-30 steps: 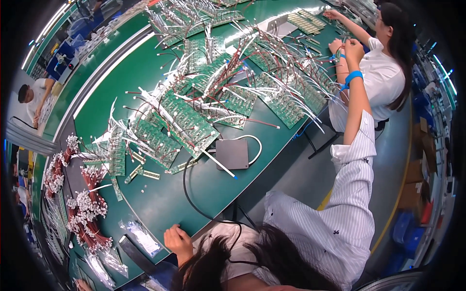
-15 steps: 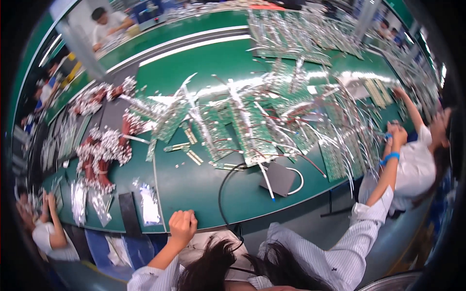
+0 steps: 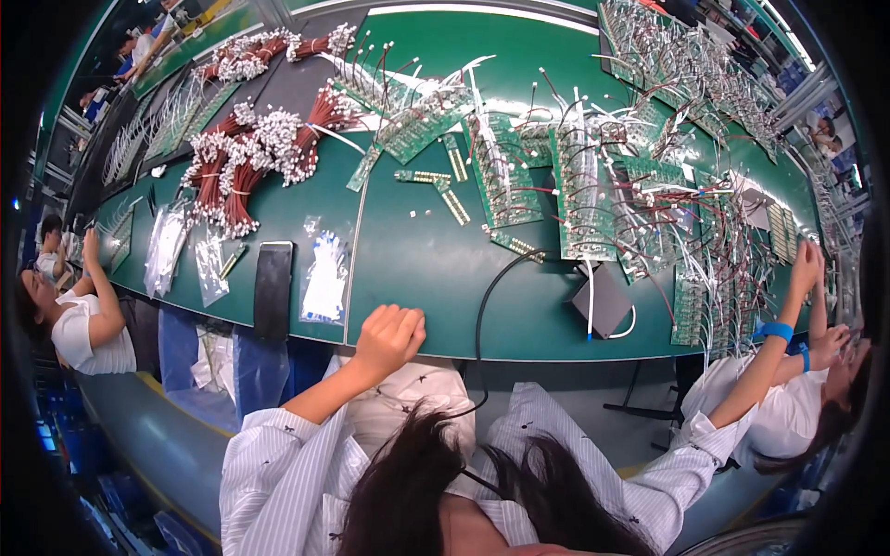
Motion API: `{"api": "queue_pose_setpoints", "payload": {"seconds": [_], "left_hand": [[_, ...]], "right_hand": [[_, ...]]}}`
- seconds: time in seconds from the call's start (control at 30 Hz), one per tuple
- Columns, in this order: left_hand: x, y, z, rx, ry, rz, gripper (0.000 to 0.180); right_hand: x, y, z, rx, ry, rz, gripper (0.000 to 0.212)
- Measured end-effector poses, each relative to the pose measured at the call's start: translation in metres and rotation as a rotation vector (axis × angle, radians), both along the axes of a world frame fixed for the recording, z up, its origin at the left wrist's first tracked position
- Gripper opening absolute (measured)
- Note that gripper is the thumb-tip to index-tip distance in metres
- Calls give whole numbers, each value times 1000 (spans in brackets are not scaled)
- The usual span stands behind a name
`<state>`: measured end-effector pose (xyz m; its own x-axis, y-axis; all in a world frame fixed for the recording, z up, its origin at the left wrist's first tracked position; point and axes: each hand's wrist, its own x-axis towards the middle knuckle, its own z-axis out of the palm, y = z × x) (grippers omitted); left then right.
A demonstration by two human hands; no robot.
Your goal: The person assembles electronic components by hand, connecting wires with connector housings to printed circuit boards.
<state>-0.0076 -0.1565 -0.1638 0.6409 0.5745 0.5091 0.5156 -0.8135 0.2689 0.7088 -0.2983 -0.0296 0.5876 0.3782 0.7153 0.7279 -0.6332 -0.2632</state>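
Observation:
My left hand (image 3: 391,338) is curled into a loose fist at the front edge of the green table (image 3: 408,278), and nothing shows in it. Far to the right reaches my right hand (image 3: 805,271), a blue band round its wrist. Its fingers are bunched by a panel of narrow gold-and-green circuit strips (image 3: 783,232); what they grip, if anything, is hidden. Nearer the middle lie long green circuit boards (image 3: 582,199) with white and red-brown wires. A black square box (image 3: 601,301) with a white cable loop sits by the front edge.
Red-brown wire bundles (image 3: 243,185) with white connectors are heaped at left. Clear bags (image 3: 324,278), a black phone-like slab (image 3: 274,292) and small strips (image 3: 452,201) lie nearer. A black cable (image 3: 482,343) hangs over the edge. A co-worker (image 3: 797,408) sits close by my right arm.
The view has shifted, so the table's things appear farther right and higher. My right hand has moved towards the panel of strips. My left hand stays fisted by the edge.

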Motion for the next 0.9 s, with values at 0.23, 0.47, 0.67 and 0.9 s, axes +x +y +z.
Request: {"api": "queue_pose_setpoints", "payload": {"seconds": [0.23, 0.47, 0.67, 0.9], "left_hand": [[-5, -4, -3, 55, -35, -12, 8], [-3, 3, -10, -32, -100, -92, 9], [-11, 5, -9, -120, -155, -53, 6], [-3, 19, 30, -768, -387, -98, 17]], "right_hand": [[-292, 80, 88, 32, 100, 589, 23], [-519, 37, 128, -474, -190, 963, 38], [-531, 65, 87, -392, 79, 1052, 23], [-561, 173, -33, -478, 71, 912, 9]]}}
